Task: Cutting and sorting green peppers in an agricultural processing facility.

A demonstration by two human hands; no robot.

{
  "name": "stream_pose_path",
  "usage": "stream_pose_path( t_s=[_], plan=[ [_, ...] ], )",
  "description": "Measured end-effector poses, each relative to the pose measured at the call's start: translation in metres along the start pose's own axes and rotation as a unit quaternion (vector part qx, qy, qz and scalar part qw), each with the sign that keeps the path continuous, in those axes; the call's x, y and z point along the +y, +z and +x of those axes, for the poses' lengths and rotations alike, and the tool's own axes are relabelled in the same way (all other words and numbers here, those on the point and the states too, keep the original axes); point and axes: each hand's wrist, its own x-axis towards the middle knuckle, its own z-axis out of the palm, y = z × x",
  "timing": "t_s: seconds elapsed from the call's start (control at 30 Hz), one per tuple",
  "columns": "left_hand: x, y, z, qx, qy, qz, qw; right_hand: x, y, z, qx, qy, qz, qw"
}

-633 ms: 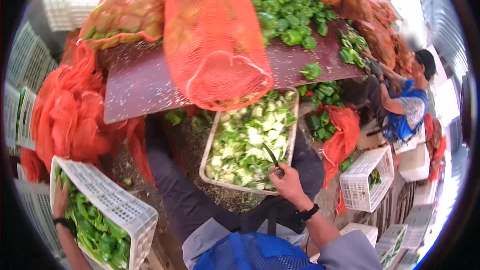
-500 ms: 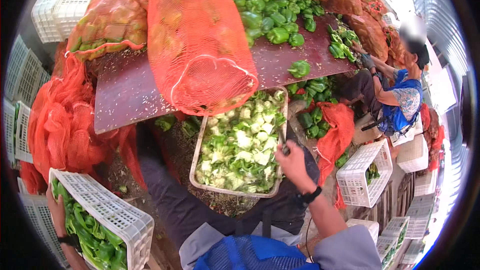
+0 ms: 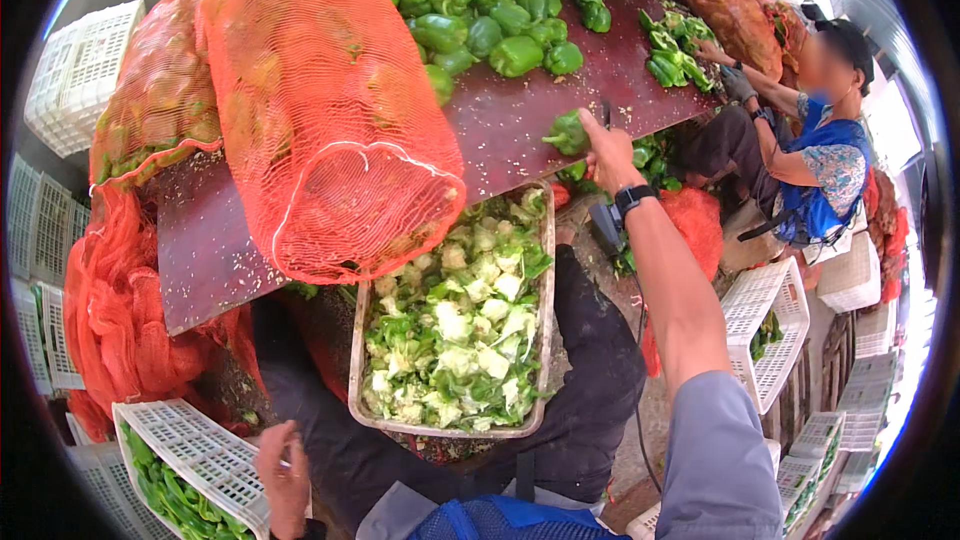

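My right hand [image 3: 608, 155] reaches over the dark red board [image 3: 520, 160], touching a single green bell pepper [image 3: 568, 134] near its front edge. A thin dark blade, apparently of a small knife [image 3: 606, 114], sticks up from that hand; its handle is hidden in the grip. Low on the left, my left hand [image 3: 284, 478] hovers with loosely bent fingers and nothing in them, beside a white plastic crate [image 3: 195, 455] of sliced-open green peppers. Between my legs stands a shallow tray [image 3: 548, 340] heaped with pale pepper cores and green scraps.
A full red mesh sack [image 3: 330, 90] lies on the board, its mouth over the tray. Whole bell peppers [image 3: 490, 15] are piled behind. To the right a co-worker [image 3: 815, 155] sits by cut peppers [image 3: 672, 50]. Red netting [image 3: 125, 310] and white crates [image 3: 765, 330] surround me.
My right hand has moved from the tray's right side up to the lone pepper on the board. My left hand has gone from the crate's far side toward my left leg.
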Motion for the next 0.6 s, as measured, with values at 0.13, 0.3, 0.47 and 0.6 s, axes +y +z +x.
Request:
stream_pose_path(
  t_s=[0.13,0.3,0.47,0.6],
  plan=[
    [0.038,0.046,0.011,-0.057,-0.009,-0.052,0.997,-0.007,0.002,-0.001,-0.122,0.009,-0.006,0.992],
    [0.083,0.093,0.041,-0.095,0.024,-0.107,0.989,0.008,-0.009,-0.017,-0.163,-0.043,0.009,0.986],
    [0.124,0.124,0.068,-0.100,-0.019,-0.225,0.969,0.021,-0.022,-0.086,-0.349,-0.008,0.052,0.936],
    [0.142,0.136,0.079,-0.211,-0.074,-0.365,0.904,0.009,-0.038,-0.180,-0.506,-0.031,0.043,0.861]
  ],
)
